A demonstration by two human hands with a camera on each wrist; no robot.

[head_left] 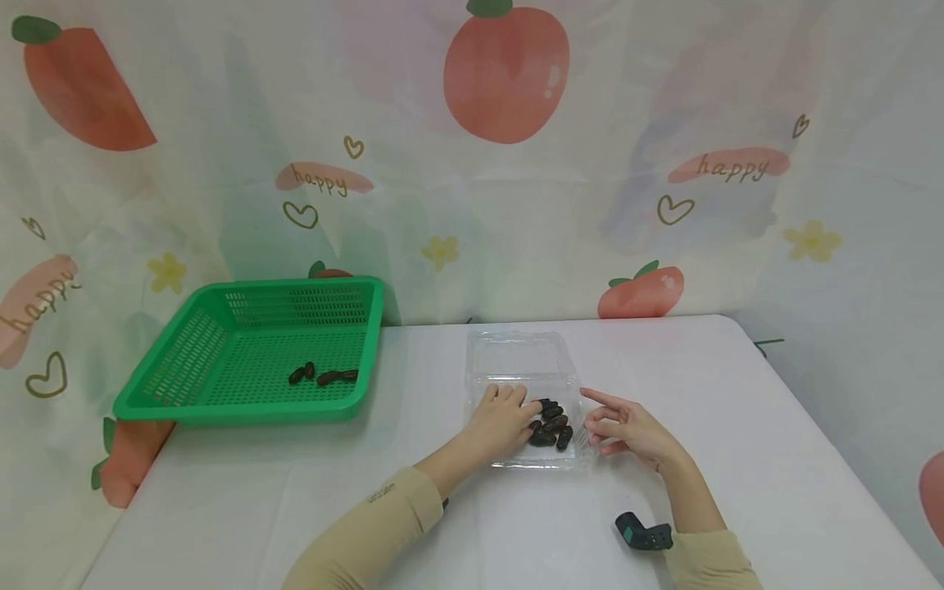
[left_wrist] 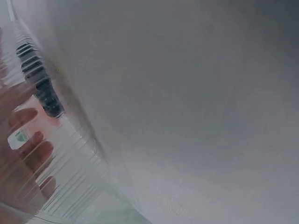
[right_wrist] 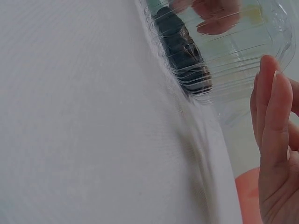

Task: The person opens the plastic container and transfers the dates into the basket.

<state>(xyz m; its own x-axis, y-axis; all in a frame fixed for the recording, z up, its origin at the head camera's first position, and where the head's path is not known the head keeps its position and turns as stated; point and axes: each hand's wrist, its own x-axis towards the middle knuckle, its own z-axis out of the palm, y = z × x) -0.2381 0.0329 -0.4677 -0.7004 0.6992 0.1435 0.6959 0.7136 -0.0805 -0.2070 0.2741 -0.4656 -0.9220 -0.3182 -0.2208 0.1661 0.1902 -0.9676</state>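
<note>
A clear plastic clamshell box (head_left: 509, 465) lies with its lid raised at the back, holding several dark brown oval fruits like dates (head_left: 555, 424). My left hand (head_left: 501, 422) reaches into the left part of the box, fingers loosely bent beside the fruits. In the left wrist view its fingers (left_wrist: 32, 151) show through the ribbed wall, with no fruit between them. By the right wall is my right hand (head_left: 627, 426), index finger stretched toward the rim and the others loosely bent. The right wrist view has its straight fingertips (right_wrist: 275, 100) close against the clear wall.
On the left of the white table (head_left: 310, 508), a green plastic basket (head_left: 243, 414) holds a few more dark fruits (head_left: 337, 376). A black wrist camera (head_left: 643, 533) sits near the right sleeve (head_left: 711, 561). A printed curtain (head_left: 516, 229) hangs behind the table.
</note>
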